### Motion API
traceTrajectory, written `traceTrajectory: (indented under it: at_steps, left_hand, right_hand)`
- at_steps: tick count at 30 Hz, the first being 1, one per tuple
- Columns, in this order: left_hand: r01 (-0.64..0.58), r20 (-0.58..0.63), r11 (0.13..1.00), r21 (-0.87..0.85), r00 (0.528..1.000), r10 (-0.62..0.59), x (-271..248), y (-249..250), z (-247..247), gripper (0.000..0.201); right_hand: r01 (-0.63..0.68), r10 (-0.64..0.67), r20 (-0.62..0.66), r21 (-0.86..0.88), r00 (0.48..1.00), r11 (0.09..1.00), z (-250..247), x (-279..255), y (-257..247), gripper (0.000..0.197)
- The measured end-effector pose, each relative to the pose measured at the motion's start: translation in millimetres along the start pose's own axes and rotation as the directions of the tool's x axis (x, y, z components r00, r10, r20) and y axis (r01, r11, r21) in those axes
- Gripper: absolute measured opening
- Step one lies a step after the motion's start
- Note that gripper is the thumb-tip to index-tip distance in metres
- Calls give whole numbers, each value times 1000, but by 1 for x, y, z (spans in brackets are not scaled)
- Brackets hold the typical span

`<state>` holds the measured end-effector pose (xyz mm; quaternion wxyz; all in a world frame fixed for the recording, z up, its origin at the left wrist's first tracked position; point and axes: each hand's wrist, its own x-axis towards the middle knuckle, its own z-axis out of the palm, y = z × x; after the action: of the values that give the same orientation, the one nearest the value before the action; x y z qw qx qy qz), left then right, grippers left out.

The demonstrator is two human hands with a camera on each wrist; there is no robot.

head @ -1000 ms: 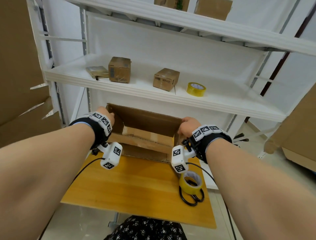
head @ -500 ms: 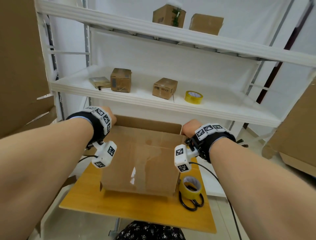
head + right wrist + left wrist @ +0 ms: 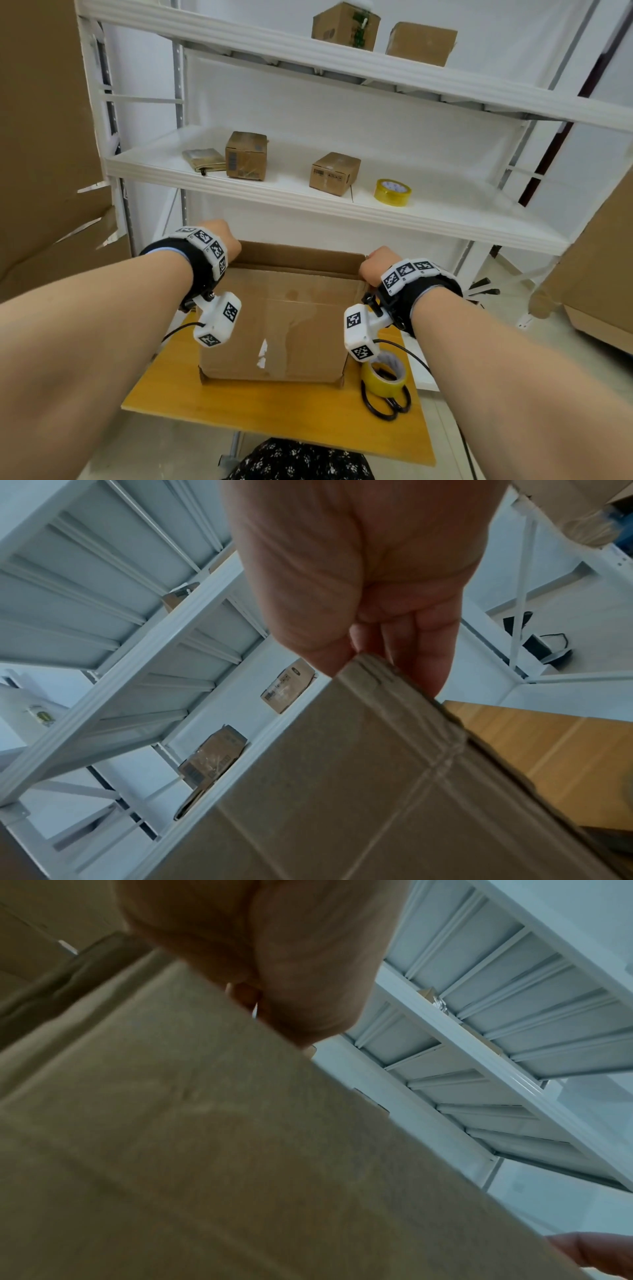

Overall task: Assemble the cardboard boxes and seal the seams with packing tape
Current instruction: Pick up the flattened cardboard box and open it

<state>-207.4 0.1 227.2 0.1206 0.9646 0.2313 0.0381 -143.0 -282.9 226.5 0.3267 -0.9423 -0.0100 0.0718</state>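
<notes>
A brown cardboard box (image 3: 274,329) stands upright on the small wooden table (image 3: 274,411), its broad face toward me and a flap (image 3: 301,255) raised at the back. My left hand (image 3: 222,240) grips the box's top left corner, and my right hand (image 3: 375,267) grips the top right corner. In the right wrist view the fingers (image 3: 424,653) curl over the cardboard edge (image 3: 377,669). The left wrist view shows the left hand (image 3: 274,961) closed against the cardboard (image 3: 205,1150). A yellow tape roll (image 3: 383,377) lies on black scissors (image 3: 387,406) beside the box's right foot.
A white shelf rack (image 3: 308,202) stands close behind the table, holding two small boxes (image 3: 246,156), a flat packet (image 3: 203,160) and a second tape roll (image 3: 392,192). Large cardboard sheets (image 3: 44,137) lean at the left; more cardboard (image 3: 596,274) sits at the right.
The box has been tipped up from lying with its opening toward me to standing upright with its broad face toward me. Both hands kept hold of its top corners.
</notes>
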Motion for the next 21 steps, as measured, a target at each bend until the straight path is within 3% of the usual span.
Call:
traceTrajectory:
  at_steps: [1, 2, 5, 7, 8, 11, 13, 16, 18, 21]
  left_hand:
    - [2, -4, 999, -44, 1000, -2, -2, -1, 1, 15]
    - [-9, -17, 998, -69, 1000, 8, -5, -1, 2, 17]
    - [-56, -13, 989, -134, 998, 55, -7, -2, 7, 27]
    - [-77, -5, 985, -155, 997, 77, -8, 1, 4, 31]
    - [-87, -1, 985, -149, 996, 88, -7, 2, 3, 34]
    - [-89, 48, 992, -85, 994, 93, -2, 1, 4, 57]
    - [-116, 69, 985, -129, 990, 126, -2, 2, 6, 67]
    - [-197, 67, 939, -283, 972, 224, -4, 6, 12, 69]
    - [-258, 80, 929, -267, 954, 288, -9, 10, 14, 66]
    - [-234, 219, 939, -253, 931, 291, -12, 14, 16, 103]
  right_hand:
    - [-21, 21, 6, -3, 1000, 1000, 2, -1, 0, 7]
    - [-40, 39, -26, -3, 999, 999, 2, -3, -1, 7]
    - [-71, 74, -129, 32, 989, 997, 4, -4, -4, 27]
    - [-46, 43, -118, -22, 992, 999, 7, 0, -4, 31]
    - [-44, 49, -117, 49, 992, 998, 7, -2, -4, 31]
    - [-45, 43, -81, -26, 996, 999, 4, -8, 0, 31]
    - [-51, 50, -70, -17, 996, 999, 4, -8, -1, 31]
    - [-43, 39, -70, -49, 997, 998, 3, -5, -2, 30]
    - [-71, 65, -69, -74, 995, 995, 1, -10, -6, 28]
    - [-115, 102, -78, -183, 992, 976, 4, -9, -10, 24]
